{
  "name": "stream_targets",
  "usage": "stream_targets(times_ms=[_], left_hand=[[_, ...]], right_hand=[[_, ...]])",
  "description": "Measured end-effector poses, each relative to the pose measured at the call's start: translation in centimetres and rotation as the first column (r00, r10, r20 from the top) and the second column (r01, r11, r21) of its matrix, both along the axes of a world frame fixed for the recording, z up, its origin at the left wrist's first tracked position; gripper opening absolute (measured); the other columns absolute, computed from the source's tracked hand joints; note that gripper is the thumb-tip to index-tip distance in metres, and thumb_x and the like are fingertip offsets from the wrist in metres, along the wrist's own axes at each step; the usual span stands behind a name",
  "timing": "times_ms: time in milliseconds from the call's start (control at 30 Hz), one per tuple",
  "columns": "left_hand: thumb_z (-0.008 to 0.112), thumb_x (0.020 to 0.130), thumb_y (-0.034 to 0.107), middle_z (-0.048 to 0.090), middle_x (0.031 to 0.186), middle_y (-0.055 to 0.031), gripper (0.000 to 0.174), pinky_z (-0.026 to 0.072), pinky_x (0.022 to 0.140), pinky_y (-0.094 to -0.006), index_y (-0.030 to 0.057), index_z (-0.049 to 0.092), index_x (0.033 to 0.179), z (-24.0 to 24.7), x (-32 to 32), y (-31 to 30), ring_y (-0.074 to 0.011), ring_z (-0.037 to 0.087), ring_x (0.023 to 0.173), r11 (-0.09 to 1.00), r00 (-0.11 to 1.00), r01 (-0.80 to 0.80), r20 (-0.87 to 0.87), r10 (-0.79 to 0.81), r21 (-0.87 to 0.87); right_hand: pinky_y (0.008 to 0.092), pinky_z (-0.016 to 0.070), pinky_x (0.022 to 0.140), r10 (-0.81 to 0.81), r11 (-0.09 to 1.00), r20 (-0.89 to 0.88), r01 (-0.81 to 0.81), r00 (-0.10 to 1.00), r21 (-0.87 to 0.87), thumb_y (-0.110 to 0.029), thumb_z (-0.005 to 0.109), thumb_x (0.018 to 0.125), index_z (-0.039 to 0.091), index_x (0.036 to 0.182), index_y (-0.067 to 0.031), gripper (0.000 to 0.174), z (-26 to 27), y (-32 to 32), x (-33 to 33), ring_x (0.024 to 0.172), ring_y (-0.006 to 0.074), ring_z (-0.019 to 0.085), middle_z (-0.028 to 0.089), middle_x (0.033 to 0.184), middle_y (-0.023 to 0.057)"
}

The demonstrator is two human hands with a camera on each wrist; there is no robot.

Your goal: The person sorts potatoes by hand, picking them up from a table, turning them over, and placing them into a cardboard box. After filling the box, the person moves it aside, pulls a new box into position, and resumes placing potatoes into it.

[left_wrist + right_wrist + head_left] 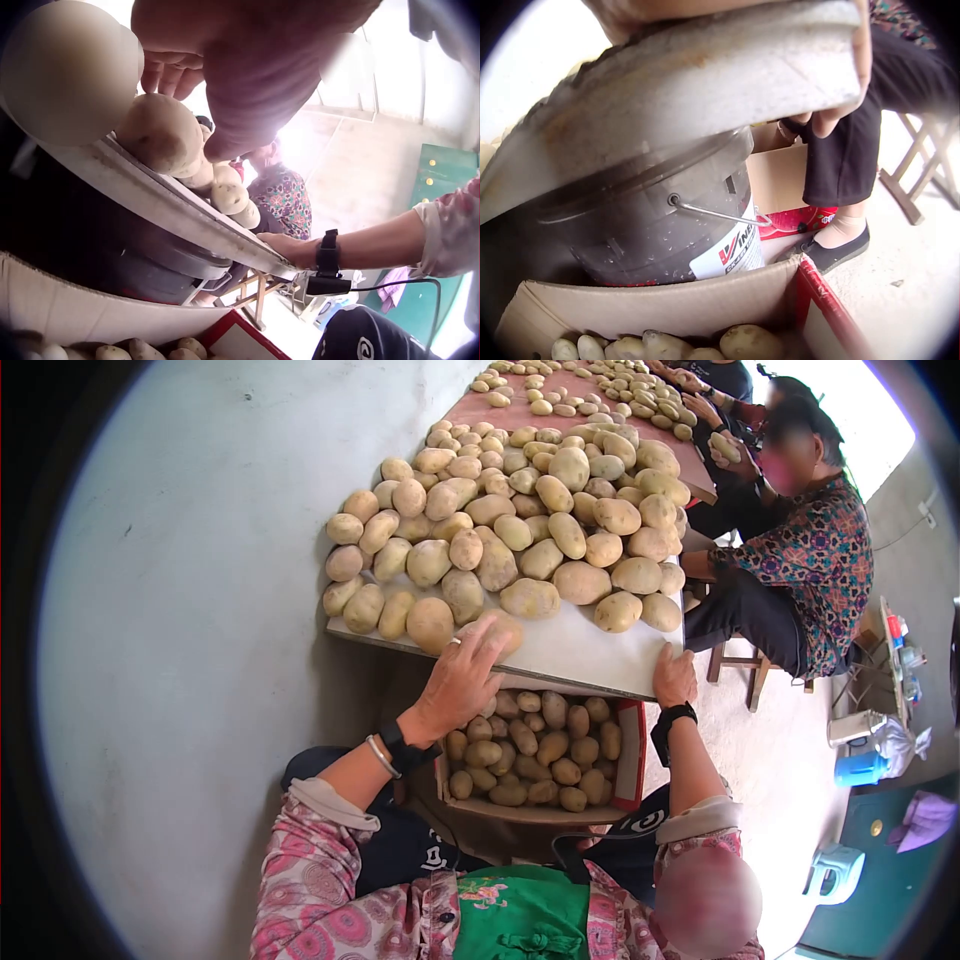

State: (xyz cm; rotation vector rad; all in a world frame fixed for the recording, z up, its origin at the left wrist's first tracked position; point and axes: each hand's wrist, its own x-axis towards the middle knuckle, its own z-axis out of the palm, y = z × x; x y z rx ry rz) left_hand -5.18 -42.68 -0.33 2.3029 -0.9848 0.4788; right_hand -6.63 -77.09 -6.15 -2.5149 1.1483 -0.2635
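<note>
A pile of potatoes (530, 598) covers most of a white board (585, 650). At its near edge the left hand (458, 685) lies over a potato (505, 630), fingers bent round it; the left wrist view shows this hand (232, 67) from below, with its thumb beside a potato (159, 135). The right hand (675, 676) grips the board's near right corner. In the right wrist view, fingertips (825, 124) curl under the board's thick edge (705, 75). Below the board, a cardboard box (628, 760) holds smaller potatoes (530, 745).
Under the board stands a dark bucket (652, 217) with a wire handle. A seated person in a patterned shirt (815, 545) is on the right, on a wooden stool (757, 665). More potatoes (640, 390) lie on a reddish table (475, 408) beyond.
</note>
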Motion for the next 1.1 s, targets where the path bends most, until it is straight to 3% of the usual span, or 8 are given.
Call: stream_targets(times_ms=[100,167,467,533,667,967,1067,1100], left_hand=[[0.066,0.072,0.008,0.038,0.129,-0.0196,0.052,0.0393,0.093,-0.0431,0.0064,0.047,0.120,-1.1,1.2,-0.6,-0.0376,0.043,0.112,1.000,1.000,-0.010,-0.029,0.011,0.025],[0.067,0.070,0.008,0.039,0.128,-0.0193,0.054,0.0399,0.093,-0.0432,0.0074,0.047,0.120,-1.0,1.5,-1.2,-0.0382,0.042,0.112,0.980,0.998,-0.056,0.034,0.051,0.191],[0.067,0.066,0.011,0.043,0.121,-0.0144,0.053,0.0426,0.087,-0.0444,0.0113,0.049,0.117,-1.7,2.4,-3.2,-0.0387,0.045,0.104,0.952,0.984,-0.178,0.028,0.176,0.250],[0.067,0.065,0.013,0.044,0.118,-0.0145,0.054,0.0437,0.084,-0.0445,0.0108,0.050,0.116,-1.5,2.4,-3.4,-0.0393,0.049,0.098,0.978,0.985,-0.122,-0.101,0.140,0.168],[0.065,0.064,0.015,0.044,0.117,-0.0167,0.052,0.0459,0.080,-0.0455,0.0095,0.050,0.114,-2.1,1.4,-4.3,-0.0418,0.052,0.092,0.992,0.986,-0.013,-0.161,0.034,0.125],[0.066,0.065,0.019,0.046,0.121,-0.0148,0.055,0.0441,0.086,-0.0424,0.0091,0.050,0.117,-2.2,1.5,-4.1,-0.0375,0.053,0.097,0.985,0.975,0.037,-0.220,0.000,0.167],[0.068,0.063,0.020,0.049,0.116,-0.0157,0.055,0.0440,0.087,-0.0423,0.0079,0.052,0.114,-1.7,1.0,-3.7,-0.0376,0.053,0.098,0.993,0.970,0.081,-0.237,-0.058,0.089],[0.069,0.061,0.022,0.050,0.115,-0.0165,0.057,0.0437,0.087,-0.0424,0.0067,0.052,0.113,-0.9,0.4,-3.4,-0.0377,0.052,0.099,0.973,0.937,0.207,-0.305,-0.168,0.102]], right_hand=[[0.0476,0.0423,0.085,0.012,1.000,0.020,-0.012,1.000,-0.002,-0.050,0.039,0.088,0.050,0.106,0.0032,0.057,0.0,0.2,0.0,0.099,0.0413,0.056,0.059,0.103,0.0274],[0.0482,0.0427,0.085,0.008,1.000,0.014,-0.008,1.000,-0.001,-0.050,0.039,0.088,0.050,0.104,0.0028,0.056,0.5,0.4,-0.3,0.098,0.0416,0.057,0.060,0.102,0.0274],[0.0481,0.0421,0.086,-0.004,1.000,0.035,0.003,0.999,0.026,-0.049,0.040,0.087,0.047,0.105,0.0027,0.055,0.8,0.6,-0.5,0.100,0.0423,0.056,0.059,0.104,0.0281],[0.0482,0.0422,0.086,-0.008,1.000,0.026,0.008,1.000,0.022,-0.048,0.040,0.087,0.049,0.104,0.0025,0.054,0.6,0.5,-0.3,0.100,0.0422,0.056,0.059,0.105,0.0280],[0.0475,0.0430,0.085,-0.011,1.000,0.048,0.010,0.999,0.029,-0.047,0.041,0.087,0.051,0.102,0.0024,0.053,0.7,0.5,-0.6,0.099,0.0414,0.057,0.060,0.103,0.0275],[0.0470,0.0429,0.085,-0.013,1.000,0.023,0.013,1.000,0.024,-0.049,0.040,0.086,0.050,0.104,0.0026,0.055,0.5,0.3,-0.4,0.098,0.0407,0.057,0.060,0.104,0.0264],[0.0475,0.0430,0.085,-0.013,1.000,0.029,0.012,0.999,0.019,-0.048,0.040,0.086,0.050,0.105,0.0021,0.054,0.3,0.2,-0.6,0.097,0.0414,0.057,0.060,0.103,0.0261],[0.0481,0.0431,0.084,-0.013,1.000,0.045,0.012,0.999,0.019,-0.048,0.040,0.086,0.050,0.105,0.0019,0.054,0.2,0.0,-0.4,0.096,0.0419,0.058,0.061,0.101,0.0260]])
